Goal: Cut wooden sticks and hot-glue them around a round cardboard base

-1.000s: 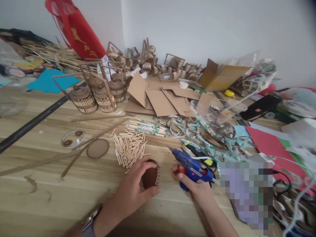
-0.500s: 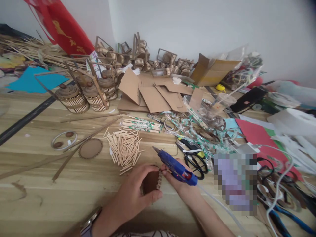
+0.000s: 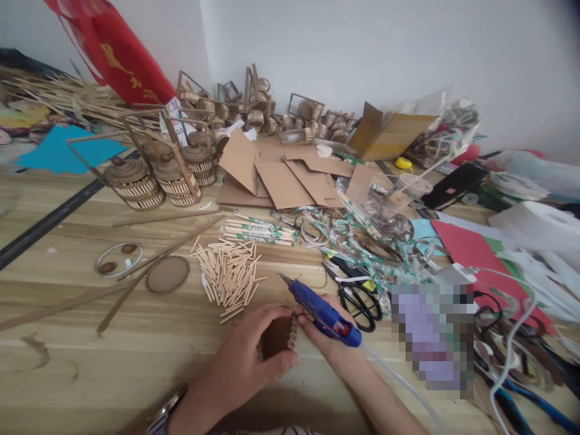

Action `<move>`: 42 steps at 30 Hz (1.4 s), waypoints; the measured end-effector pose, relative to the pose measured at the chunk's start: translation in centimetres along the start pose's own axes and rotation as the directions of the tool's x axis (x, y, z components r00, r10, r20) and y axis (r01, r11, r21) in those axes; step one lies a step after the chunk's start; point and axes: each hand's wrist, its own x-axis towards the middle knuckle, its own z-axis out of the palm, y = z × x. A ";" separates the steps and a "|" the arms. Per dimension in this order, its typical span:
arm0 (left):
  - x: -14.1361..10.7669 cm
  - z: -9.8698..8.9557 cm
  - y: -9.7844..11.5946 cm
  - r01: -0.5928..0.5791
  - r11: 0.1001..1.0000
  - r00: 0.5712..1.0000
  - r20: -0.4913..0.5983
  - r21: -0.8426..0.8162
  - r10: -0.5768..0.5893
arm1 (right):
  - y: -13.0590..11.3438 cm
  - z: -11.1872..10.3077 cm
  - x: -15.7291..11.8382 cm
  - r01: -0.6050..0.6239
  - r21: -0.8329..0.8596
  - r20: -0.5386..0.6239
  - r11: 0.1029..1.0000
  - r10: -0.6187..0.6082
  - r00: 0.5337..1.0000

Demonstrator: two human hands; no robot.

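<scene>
My left hand (image 3: pixel 235 350) is curled around a small round brown cardboard piece (image 3: pixel 277 337) with a ridged, corrugated rim, thumb and fingers on opposite sides. A blue glue gun (image 3: pixel 319 311) lies across my right hand (image 3: pixel 338 347), its nozzle pointing up and left over the table. The thumb and fingertips of that hand meet at the cardboard rim; whether they pinch a strip there is hidden. Just beyond my hands lies a heap of short wooden sticks (image 3: pixel 229 269). Left of the heap, a second cardboard disc (image 3: pixel 167 273) with a ridged edge rests flat.
Stick-and-cardboard lidded baskets (image 3: pixel 136 184) with handles stand at left. Cardboard sheets (image 3: pixel 287 181) lie behind wrapped chopsticks (image 3: pixel 258 229). Black scissors (image 3: pixel 360 305) lie right of the glue gun, whose white cord (image 3: pixel 403 380) trails toward the front. Blue-handled pliers (image 3: pixel 537 399) sit at lower right.
The glue gun's rear end has dipped slightly, and the view has shifted a little. Both hands keep nearly the same place and hold.
</scene>
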 end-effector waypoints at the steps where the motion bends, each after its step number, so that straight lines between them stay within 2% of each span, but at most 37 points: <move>1: 0.0 0.0 0.0 -0.002 1.000 1.000 0.000 0.002 0.002 | 0.0 0.0 0.0 -0.009 0.005 0.001 1.000 0.009 1.000; 5: 0.0 0.0 0.0 0.004 1.000 1.000 0.004 0.009 -0.004 | 0.0 0.0 0.0 -0.053 0.025 0.031 0.998 0.052 0.998; 10: 0.0 0.0 0.0 -0.005 1.000 1.000 0.013 0.005 0.005 | 0.1 -0.1 0.0 -0.052 0.023 0.039 0.998 0.051 0.998; 19: -0.4 0.2 -0.2 -0.019 1.000 0.999 0.038 0.021 0.018 | -0.3 0.1 -0.1 0.076 -0.124 -0.029 0.989 -0.080 0.996; 25: -0.4 0.4 -0.2 -0.010 0.998 0.999 0.054 0.065 0.007 | -0.6 0.6 -0.1 0.069 -0.071 -0.055 0.995 -0.073 0.996; 36: -0.4 0.4 -0.6 -0.109 0.985 0.993 0.059 0.134 0.102 | -0.7 0.7 0.0 0.069 -0.029 -0.054 0.997 -0.071 0.996; 42: -0.4 0.3 -0.4 -0.101 0.987 0.994 0.059 0.124 0.094 | -0.6 0.2 0.1 0.025 -0.040 0.006 0.999 -0.025 1.000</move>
